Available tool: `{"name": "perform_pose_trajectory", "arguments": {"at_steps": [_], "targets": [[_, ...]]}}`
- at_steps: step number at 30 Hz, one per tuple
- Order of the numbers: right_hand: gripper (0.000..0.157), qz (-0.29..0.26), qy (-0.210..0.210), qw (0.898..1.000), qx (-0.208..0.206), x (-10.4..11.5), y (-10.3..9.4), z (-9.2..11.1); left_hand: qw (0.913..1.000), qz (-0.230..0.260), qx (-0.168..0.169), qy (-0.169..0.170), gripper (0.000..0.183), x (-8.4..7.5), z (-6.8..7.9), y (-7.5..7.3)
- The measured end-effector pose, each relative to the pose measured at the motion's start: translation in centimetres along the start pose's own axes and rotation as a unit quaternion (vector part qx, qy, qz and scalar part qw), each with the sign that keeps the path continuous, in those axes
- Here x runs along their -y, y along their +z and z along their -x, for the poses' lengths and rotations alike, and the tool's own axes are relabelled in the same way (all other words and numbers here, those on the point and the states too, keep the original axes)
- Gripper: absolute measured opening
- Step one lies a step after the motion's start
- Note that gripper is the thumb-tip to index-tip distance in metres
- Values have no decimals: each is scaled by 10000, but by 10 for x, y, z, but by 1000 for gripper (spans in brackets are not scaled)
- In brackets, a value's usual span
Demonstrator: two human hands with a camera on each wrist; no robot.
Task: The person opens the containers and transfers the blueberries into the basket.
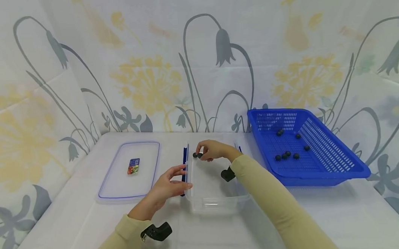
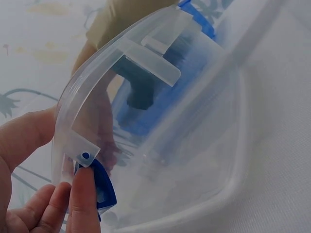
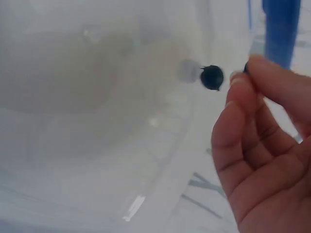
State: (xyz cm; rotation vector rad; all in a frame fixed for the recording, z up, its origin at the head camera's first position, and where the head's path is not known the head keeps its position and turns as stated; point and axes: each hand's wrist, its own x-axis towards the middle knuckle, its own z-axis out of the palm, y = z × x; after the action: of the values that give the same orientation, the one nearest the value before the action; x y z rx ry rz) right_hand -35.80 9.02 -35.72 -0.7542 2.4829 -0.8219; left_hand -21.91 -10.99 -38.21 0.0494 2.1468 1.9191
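A clear plastic storage box (image 1: 217,204) with blue side latches stands in front of me. My left hand (image 1: 167,186) holds its left side, thumb at the rim and fingers by the blue latch (image 2: 103,187). Inside the box, toward its far left corner, my right hand (image 1: 212,150) pinches a small dark blueberry (image 3: 246,68) between thumb and fingertip; the fingers largely cover it. Another blueberry (image 3: 212,77) rests in the box just beside the fingertips. A blue basket (image 1: 271,166) at the right has several more blueberries (image 1: 296,156) scattered on its bottom.
The box's clear lid (image 1: 116,181), with a blue seal and a coloured label (image 1: 133,166), lies flat on the left of the white table (image 1: 89,216). A flower-printed cloth (image 1: 168,39) hangs behind. Dark wrist mounts (image 1: 159,232) sit on both wrists.
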Motion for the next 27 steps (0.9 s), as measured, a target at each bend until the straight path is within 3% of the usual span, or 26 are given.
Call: {"name": "perform_pose_trajectory", "arguments": {"at_steps": [9,14,27], "targets": [[24,-694,-592,9957,-189,18,-20,23,9999,-44,-51,-103,69,2,-1,0],[22,-902,-759,9924,-361,17,-35,49,9999,11,-19,-99,69,4,0,1],[24,-972,-600,9887,-971,-25,-81,122,10000,2,-35,26,68,1,1,1]]}}
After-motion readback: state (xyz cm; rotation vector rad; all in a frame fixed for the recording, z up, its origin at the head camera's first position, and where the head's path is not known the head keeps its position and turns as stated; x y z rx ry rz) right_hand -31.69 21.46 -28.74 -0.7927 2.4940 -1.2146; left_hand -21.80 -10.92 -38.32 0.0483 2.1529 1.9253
